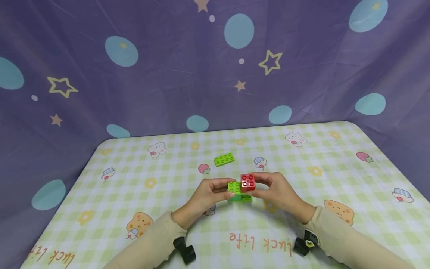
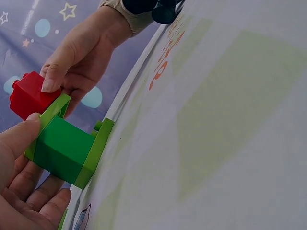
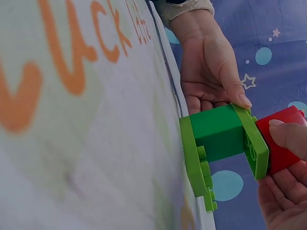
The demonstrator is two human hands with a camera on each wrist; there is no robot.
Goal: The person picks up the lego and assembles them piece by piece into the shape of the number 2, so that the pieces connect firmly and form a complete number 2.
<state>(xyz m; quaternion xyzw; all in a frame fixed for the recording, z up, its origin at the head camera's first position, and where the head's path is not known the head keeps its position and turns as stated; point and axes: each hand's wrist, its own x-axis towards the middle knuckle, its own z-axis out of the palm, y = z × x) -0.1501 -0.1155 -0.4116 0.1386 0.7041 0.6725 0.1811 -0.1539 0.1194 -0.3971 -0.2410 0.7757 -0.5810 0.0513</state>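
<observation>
A small toy-brick stack stands on the table between both hands. Its base is a light green plate, with a dark green brick on one half and an upper light green plate over that. On the right end of the upper plate sits a red brick, its studs upward. My left hand grips the stack from the left, thumb at the upper plate's edge and fingers behind the dark green brick. From the right, my right hand pinches the red brick between thumb and fingers.
Beyond the hands, a separate light green studded plate lies flat on the table. A checked, printed cloth covers the tabletop, and a purple patterned curtain hangs behind its far edge. Each wrist wears a black camera mount.
</observation>
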